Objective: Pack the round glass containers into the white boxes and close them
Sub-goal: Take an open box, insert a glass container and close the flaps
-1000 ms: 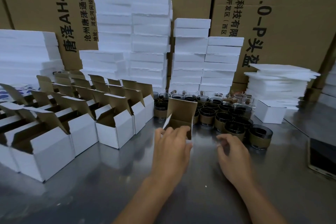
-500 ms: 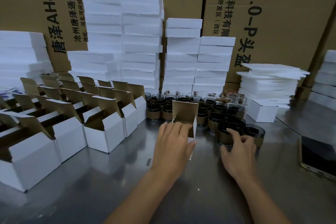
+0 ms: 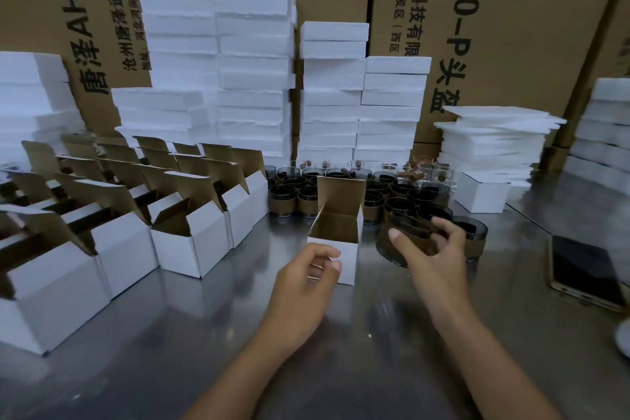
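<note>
An open white box [image 3: 347, 251] with a brown inside stands on the metal table in the middle, its lid flap upright. My left hand [image 3: 301, 286] is at the box's front left corner, thumb and fingers curled near it; I cannot tell whether it grips the box. My right hand [image 3: 433, 256] grips a round glass container [image 3: 392, 242] with a brown band, lifted and tilted just right of the box. Several more glass containers [image 3: 402, 189] stand grouped behind the box.
Rows of open white boxes [image 3: 191, 235] fill the left. Stacks of white foam slabs [image 3: 252, 61] and brown cartons [image 3: 511, 27] stand behind. One closed white box [image 3: 480, 194] sits at the right, and a phone [image 3: 586, 269] lies near the right edge.
My right hand took one glass container from the group and lifted it toward the box. My left hand slid from the box's top down to its front corner.
</note>
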A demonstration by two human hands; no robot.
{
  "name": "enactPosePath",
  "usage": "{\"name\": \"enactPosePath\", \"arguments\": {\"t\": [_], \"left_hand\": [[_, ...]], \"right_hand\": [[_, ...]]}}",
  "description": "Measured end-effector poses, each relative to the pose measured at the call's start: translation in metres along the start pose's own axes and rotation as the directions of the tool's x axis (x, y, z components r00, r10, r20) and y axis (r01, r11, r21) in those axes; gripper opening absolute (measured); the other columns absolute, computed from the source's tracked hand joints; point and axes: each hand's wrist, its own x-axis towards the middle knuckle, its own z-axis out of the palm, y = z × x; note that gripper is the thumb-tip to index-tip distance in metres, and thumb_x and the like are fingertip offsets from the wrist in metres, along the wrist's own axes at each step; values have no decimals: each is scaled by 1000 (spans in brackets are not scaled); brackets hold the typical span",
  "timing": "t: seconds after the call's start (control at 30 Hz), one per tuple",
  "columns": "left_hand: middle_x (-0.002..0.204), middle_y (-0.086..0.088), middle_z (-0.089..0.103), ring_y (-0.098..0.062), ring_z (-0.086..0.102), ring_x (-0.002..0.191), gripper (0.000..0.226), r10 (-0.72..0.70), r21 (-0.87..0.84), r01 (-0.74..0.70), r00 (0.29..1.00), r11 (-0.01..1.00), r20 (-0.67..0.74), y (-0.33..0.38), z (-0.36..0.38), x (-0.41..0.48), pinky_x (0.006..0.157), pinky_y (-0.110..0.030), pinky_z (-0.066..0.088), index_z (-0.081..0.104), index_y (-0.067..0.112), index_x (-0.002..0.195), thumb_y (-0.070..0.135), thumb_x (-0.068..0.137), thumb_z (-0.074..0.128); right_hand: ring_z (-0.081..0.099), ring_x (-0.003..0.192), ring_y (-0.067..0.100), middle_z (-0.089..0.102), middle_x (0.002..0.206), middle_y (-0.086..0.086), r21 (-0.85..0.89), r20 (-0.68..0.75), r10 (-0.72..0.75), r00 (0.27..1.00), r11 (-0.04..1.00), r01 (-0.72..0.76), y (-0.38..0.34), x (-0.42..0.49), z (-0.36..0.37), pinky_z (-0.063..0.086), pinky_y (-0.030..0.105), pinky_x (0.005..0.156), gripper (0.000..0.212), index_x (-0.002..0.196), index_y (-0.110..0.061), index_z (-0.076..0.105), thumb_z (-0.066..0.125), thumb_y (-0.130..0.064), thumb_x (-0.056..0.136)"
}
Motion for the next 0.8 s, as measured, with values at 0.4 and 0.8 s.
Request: {"name": "enactPosePath", "arguments": {"t": [0.4,0.8], "left_hand": [[108,-7,71,-20,67,101,47,-92,-445,205,961,872,262,0,-6,-1,79,-22,52,64,17,115,47,79,58],[106,-9,71,-21,67,97,47,-101,-480,207,966,852,237,-5,-6,3,80,-25,52,63,16,117,43,78,57]], "right_hand": [[70,81,11,74,85,-3,268,377,91,922,942,-202,-13,-44,24,53,25,68,65,110,-11,61,68,-47,57],[70,83,19,73,92,10,330,440,187,878,876,-351,-10,-39,23,55,26,70,46,105,-8,64,66,-36,69]]}}
